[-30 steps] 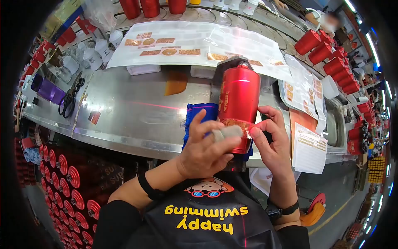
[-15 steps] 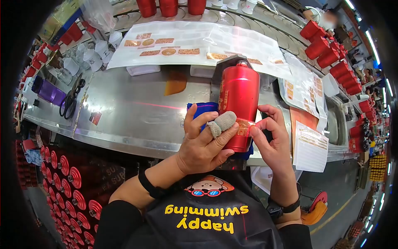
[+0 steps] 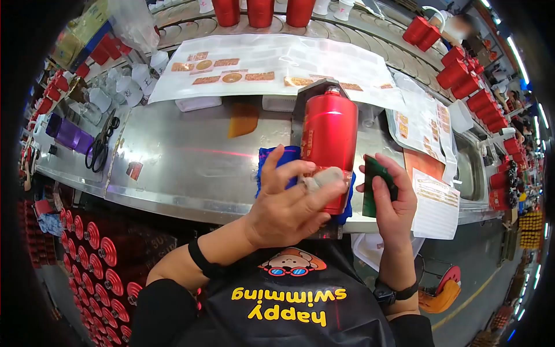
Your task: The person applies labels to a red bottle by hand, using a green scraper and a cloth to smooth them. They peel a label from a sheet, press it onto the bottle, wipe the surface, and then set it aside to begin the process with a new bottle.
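A shiny red bottle [image 3: 330, 130] lies on its side, neck pointing away from me, with a blue cloth [image 3: 269, 168] under its near end. Gold lettering runs along its left side, and a clear-edged gold decal on the lower part is mostly behind my fingers. My left hand [image 3: 283, 208] rests on the bottle's lower left, fingers spread and somewhat blurred; one finger wears a pale cloth finger cover [image 3: 324, 179]. Just right of the bottle, apart from it, my right hand [image 3: 394, 202] grips a flat dark green scraper [image 3: 373, 188] between thumb and fingers.
Decal sheets [image 3: 248, 52] lie behind the bottle, with more sheets [image 3: 419, 130] to the right. Black scissors [image 3: 101, 144] and a purple bottle [image 3: 72, 134] are at the left. An amber sheet [image 3: 243, 120] lies on the metal table [image 3: 185, 173]. Red containers [image 3: 260, 13] stand on the conveyor beyond.
My right hand has come off the decal and moved right, and the green scraper now shows clearly in it. My left hand has shifted slightly over the bottle's lower part.
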Action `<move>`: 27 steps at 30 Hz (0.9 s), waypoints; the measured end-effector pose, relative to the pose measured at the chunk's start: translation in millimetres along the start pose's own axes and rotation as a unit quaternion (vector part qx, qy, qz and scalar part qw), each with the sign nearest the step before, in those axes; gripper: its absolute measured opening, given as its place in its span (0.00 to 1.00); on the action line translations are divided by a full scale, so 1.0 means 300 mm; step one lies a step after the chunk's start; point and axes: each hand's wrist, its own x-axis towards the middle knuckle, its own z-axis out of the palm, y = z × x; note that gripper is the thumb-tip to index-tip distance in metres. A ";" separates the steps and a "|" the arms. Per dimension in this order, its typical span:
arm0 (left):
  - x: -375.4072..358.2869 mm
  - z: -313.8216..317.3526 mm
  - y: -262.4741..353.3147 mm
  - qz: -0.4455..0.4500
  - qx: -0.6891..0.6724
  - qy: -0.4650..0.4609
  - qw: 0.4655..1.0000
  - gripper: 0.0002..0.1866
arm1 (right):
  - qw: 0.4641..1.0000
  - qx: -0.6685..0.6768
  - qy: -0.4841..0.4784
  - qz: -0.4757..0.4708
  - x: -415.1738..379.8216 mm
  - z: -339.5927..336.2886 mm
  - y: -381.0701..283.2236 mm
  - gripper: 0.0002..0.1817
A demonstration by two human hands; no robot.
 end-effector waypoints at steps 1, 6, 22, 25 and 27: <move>0.001 -0.005 -0.013 -0.032 -0.036 0.019 0.999 0.19 | 1.000 0.023 0.008 0.020 -0.002 -0.003 -0.011 0.18; 0.055 -0.023 -0.069 -0.111 -0.058 0.021 0.992 0.14 | 0.987 0.078 -0.011 0.136 -0.021 -0.033 -0.001 0.14; 0.193 0.030 -0.143 -0.071 -0.068 -0.058 0.993 0.14 | 0.857 -0.409 -0.176 -0.261 -0.001 0.012 -0.065 0.32; 0.194 0.036 -0.144 -0.069 -0.070 -0.047 0.994 0.12 | 0.851 -0.421 -0.178 -0.259 -0.014 0.018 -0.042 0.34; 0.192 0.035 -0.149 -0.079 -0.075 -0.070 0.992 0.14 | 0.854 -0.419 -0.176 -0.253 -0.020 0.017 -0.041 0.34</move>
